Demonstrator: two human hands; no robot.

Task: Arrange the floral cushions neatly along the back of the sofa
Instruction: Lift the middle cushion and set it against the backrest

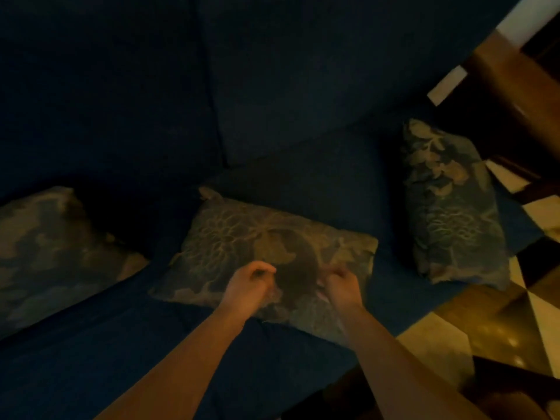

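Three floral cushions lie on a dark blue sofa (pixel 303 86). The middle cushion (pixel 242 234) lies flat on the seat, away from the backrest. My left hand (pixel 248 286) and my right hand (pixel 341 284) hover over its near half with fingers curled inward; whether they pinch the fabric is hard to tell in the dim light. The left cushion (pixel 51 253) lies flat at the left edge of view. The right cushion (pixel 448 204) rests near the sofa's right end, one edge close to the seat's border.
Right of the sofa stands a wooden piece of furniture (pixel 521 86). A glossy light and dark tiled floor (pixel 485 328) shows at lower right. The room is dim.
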